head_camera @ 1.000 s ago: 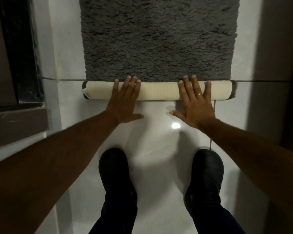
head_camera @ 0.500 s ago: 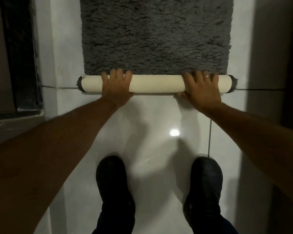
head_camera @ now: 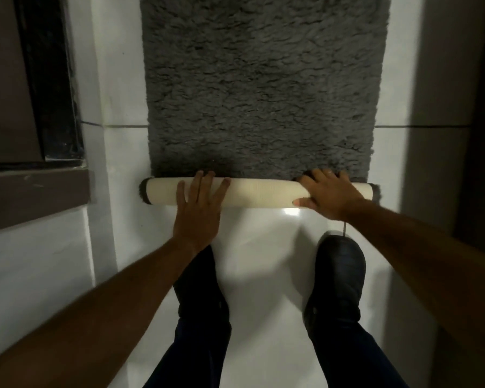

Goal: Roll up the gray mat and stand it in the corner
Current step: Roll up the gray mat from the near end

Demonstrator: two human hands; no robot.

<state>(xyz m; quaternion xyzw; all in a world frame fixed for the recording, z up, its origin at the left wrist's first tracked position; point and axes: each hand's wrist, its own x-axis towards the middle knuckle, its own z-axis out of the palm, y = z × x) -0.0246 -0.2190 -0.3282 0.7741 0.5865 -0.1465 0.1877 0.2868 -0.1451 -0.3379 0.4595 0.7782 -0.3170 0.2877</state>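
Mat (head_camera: pixel 263 88) is lying ahead, its roll (head_camera: pixel 258 193) running crosswise. Left hand (head_camera: pixel 198 214) is pressing it open-palmed, right hand (head_camera: pixel 329 194) is curling over it.

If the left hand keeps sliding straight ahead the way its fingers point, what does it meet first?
The left hand already lies on the cream roll; just beyond its fingertips is the flat gray mat pile.
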